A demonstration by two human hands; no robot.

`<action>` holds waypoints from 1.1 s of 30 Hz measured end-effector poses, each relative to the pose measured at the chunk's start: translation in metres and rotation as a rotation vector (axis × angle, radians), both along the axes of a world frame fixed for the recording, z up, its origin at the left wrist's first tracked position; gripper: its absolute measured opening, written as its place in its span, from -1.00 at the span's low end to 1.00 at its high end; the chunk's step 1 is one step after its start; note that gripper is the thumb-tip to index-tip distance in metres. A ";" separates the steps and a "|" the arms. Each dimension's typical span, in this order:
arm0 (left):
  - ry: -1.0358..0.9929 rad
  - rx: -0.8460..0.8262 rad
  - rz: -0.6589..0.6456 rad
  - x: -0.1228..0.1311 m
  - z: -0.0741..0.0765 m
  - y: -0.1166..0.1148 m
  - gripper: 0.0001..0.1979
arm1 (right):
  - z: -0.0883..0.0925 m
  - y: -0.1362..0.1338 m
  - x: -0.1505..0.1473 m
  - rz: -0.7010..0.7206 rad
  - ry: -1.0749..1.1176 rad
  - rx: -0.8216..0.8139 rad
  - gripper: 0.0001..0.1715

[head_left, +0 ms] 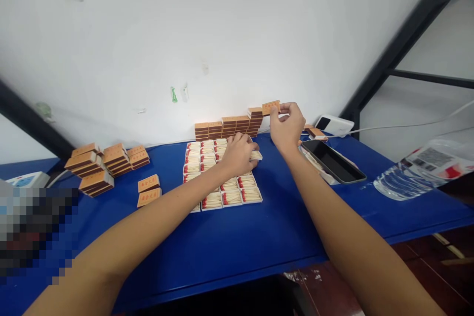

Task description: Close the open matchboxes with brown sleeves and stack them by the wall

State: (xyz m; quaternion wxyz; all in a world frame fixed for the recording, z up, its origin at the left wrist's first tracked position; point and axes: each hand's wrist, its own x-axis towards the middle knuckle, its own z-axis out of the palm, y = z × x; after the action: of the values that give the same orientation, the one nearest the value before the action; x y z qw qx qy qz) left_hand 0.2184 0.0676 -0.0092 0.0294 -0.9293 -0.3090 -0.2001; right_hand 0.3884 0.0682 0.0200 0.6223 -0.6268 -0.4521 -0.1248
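Note:
My right hand (288,126) pinches an orange matchbox (271,107) with red lettering, raised beside the right end of the stacked matchboxes (229,127) along the wall. My left hand (240,153) reaches over rows of open white match trays (231,198) filled with red-tipped matches. Its fingers close around a filled match tray (256,156) at the right edge of the rows. The hand and forearm cover part of the trays. Whether the matchbox in my right hand has a tray inside cannot be seen.
More matchbox piles (115,159) stand at the left, with loose matchboxes (148,190) nearer the trays. To the right lie a phone (331,160), a white device (335,125) with a cable and a clear plastic bottle (418,170). All rest on a blue table (237,252) against a white wall.

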 end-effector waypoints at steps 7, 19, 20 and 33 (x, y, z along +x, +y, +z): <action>0.036 0.025 -0.010 -0.002 -0.002 0.008 -0.89 | -0.003 0.000 -0.001 -0.014 0.009 -0.052 -0.84; -0.261 0.057 0.161 -0.025 0.019 0.014 -0.56 | -0.003 -0.003 -0.023 0.234 0.173 -0.123 -0.75; -0.314 0.080 0.175 -0.033 0.024 0.018 -0.54 | -0.003 -0.004 -0.028 0.308 0.218 -0.139 -0.74; -0.337 -0.018 -0.072 -0.101 0.053 0.051 -0.79 | -0.013 -0.017 -0.071 0.769 0.398 -0.393 -0.48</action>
State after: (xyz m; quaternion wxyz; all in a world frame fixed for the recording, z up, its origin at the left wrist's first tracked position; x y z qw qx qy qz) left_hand 0.1174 0.1182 0.0435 -0.0384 -0.8933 -0.2777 -0.3512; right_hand 0.3169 0.0515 0.0074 0.5673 -0.5317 -0.5384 0.3249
